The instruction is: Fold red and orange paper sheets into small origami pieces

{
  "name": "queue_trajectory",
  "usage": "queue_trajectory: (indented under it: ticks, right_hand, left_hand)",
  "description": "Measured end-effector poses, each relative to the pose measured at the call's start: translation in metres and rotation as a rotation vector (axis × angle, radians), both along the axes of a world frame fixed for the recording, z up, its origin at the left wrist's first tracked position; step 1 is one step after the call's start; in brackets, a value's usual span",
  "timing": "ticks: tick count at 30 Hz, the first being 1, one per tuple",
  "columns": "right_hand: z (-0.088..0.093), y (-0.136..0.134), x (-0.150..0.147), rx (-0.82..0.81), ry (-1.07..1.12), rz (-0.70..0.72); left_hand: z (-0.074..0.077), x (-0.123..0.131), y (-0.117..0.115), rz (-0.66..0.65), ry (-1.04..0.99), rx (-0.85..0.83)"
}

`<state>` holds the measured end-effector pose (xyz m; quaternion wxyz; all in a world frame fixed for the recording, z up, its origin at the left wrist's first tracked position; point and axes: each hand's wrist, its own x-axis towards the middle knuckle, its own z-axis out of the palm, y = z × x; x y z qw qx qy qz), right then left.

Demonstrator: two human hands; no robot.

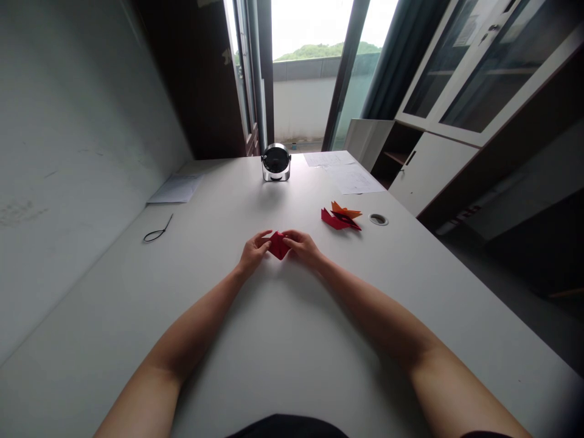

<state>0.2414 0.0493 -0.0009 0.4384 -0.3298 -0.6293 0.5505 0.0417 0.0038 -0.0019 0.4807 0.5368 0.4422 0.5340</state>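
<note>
Between my two hands is a small folded piece of red origami paper [279,246], diamond-shaped, just over the white table. My left hand [254,250] pinches its left edge between thumb and fingers. On the other side, my right hand [302,246] grips the right edge, thumb in front and fingers behind. The fingers hide the paper's side corners. To the right lie finished-looking folded paper figures: red ones [333,219] and an orange one [345,210], overlapping in a small pile.
A round black-and-silver device on a stand [276,163] is at the table's far edge. Printed sheets [353,178] lie at the back right, white papers [176,188] at the left. A black cable tie [155,235] and a round cable hole [378,219] flank my hands.
</note>
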Motion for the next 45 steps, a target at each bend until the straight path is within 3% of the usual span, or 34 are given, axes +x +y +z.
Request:
queue_trajectory:
  ticks: [7, 15, 22, 27, 32, 38, 45]
  right_hand:
    - [-0.004, 0.004, -0.001, -0.023, 0.056, -0.018]
    - [0.007, -0.005, 0.001, -0.007, 0.016, 0.000]
    - [0.000, 0.001, 0.001, -0.045, 0.049, -0.134]
    - [-0.007, 0.006, 0.002, -0.070, 0.108, -0.192]
    - [-0.008, 0.009, 0.002, -0.103, 0.152, -0.243]
    - [-0.009, 0.010, -0.001, -0.116, 0.169, -0.238]
    - [-0.004, 0.000, -0.009, -0.114, 0.132, -0.020]
  left_hand:
    - [-0.002, -0.001, 0.003, 0.046, -0.024, 0.005]
    - [-0.001, 0.002, -0.002, 0.009, 0.161, 0.028]
    - [0.000, 0.003, -0.002, -0.039, 0.136, 0.073]
    - [0.005, 0.003, -0.007, -0.149, 0.243, 0.101]
    - [0.010, 0.004, -0.011, -0.167, 0.281, 0.113]
    - [0.010, 0.007, -0.011, -0.066, 0.516, 0.129]
    - [0.008, 0.004, -0.007, 0.125, 0.509, 0.138]
